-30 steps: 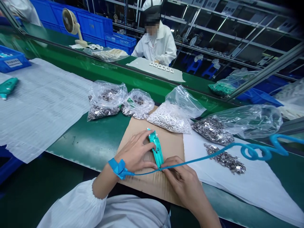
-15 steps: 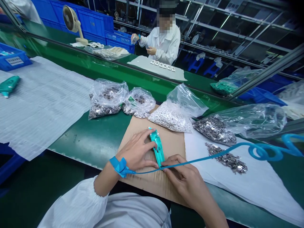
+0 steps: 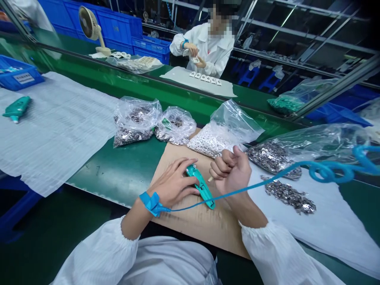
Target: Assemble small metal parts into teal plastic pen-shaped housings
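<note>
Left hand clamps a teal casing flat while our right hand hovers curled beside it

We hold the slim, glossy plastic casing to the brown cardboard sheet with thumb and fingers closed along it. Our right hand is lifted clear, fingers folded shut, and we cannot tell if it holds some small part. No metal piece shows fitted on the casing, so we judge the work on it to be early. A blue wrist strap trails a springy coiled cord. Beyond the cardboard sit crinkled clear bags of shiny metal bits and a bag of white bits, all well filled. A loose pile of metal bits lies on white foam sheet. Another teal casing lies well apart at far left.
</note>
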A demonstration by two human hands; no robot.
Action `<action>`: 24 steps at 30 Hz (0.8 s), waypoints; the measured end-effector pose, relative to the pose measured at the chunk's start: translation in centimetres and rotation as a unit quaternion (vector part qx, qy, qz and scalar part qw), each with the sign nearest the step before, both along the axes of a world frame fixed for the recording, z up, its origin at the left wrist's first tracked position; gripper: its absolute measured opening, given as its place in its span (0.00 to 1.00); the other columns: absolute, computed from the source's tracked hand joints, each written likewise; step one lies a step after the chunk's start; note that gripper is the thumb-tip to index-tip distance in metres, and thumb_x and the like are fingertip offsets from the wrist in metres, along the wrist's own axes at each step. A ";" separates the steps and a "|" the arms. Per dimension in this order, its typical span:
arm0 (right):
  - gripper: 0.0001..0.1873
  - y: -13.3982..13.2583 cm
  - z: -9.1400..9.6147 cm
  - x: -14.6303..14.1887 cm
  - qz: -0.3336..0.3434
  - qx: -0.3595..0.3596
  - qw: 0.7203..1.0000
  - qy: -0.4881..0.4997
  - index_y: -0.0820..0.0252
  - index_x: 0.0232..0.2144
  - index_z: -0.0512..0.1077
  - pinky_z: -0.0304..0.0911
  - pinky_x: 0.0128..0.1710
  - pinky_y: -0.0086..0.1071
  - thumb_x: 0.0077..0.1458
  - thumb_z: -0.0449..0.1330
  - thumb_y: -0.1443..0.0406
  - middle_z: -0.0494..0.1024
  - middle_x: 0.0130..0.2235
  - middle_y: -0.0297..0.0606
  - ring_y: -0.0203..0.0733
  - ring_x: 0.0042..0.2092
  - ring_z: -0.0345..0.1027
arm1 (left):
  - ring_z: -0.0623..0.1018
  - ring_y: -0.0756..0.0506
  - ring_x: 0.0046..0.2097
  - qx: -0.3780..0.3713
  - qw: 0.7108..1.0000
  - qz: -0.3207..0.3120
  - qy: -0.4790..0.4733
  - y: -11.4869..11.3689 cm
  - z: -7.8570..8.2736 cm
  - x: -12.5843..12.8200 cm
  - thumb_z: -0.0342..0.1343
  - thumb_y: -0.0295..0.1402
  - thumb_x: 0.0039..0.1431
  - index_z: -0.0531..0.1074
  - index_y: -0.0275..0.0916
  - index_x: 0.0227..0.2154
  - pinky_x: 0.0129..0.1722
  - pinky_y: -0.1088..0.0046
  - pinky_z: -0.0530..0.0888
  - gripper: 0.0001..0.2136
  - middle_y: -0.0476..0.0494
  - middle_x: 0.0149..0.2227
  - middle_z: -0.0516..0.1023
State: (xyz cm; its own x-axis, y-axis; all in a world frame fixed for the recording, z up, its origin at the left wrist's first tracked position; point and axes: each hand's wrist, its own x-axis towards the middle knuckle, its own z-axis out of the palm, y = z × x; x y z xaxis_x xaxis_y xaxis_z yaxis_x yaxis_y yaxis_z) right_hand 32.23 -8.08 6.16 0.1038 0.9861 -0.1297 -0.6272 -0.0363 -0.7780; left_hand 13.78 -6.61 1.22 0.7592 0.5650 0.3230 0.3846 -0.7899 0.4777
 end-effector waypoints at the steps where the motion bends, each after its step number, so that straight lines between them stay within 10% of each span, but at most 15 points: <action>1: 0.26 0.3 -0.4 -0.3 0.005 -0.004 1.000 0.007 0.56 0.15 0.51 0.40 0.12 0.24 0.54 0.59 0.55 0.45 0.14 0.22 0.29 0.16 0.34 | 0.57 0.33 0.65 0.000 1.000 -0.002 0.000 0.0 -0.1 0.0 0.51 0.44 0.65 0.77 0.42 0.39 0.61 0.50 0.64 0.14 0.36 0.64 0.58; 24: 0.27 -0.1 -2.7 -1.8 -0.019 -0.032 0.996 -0.087 0.54 0.15 0.49 0.36 0.10 0.24 0.58 0.56 0.52 0.43 0.12 0.21 0.28 0.14 0.32 | 0.61 0.36 0.62 0.011 0.999 -0.020 0.023 0.2 0.1 0.2 0.48 0.42 0.66 0.77 0.43 0.40 0.63 0.53 0.62 0.14 0.40 0.57 0.68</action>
State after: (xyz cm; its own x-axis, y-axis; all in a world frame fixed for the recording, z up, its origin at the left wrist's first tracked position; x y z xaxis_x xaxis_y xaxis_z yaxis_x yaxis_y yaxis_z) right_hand 30.44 -8.20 3.44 0.1674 0.9712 -0.1695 -0.4852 -0.0685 -0.8717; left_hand 13.96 -6.46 1.35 0.7957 0.5266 0.2993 0.3733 -0.8155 0.4423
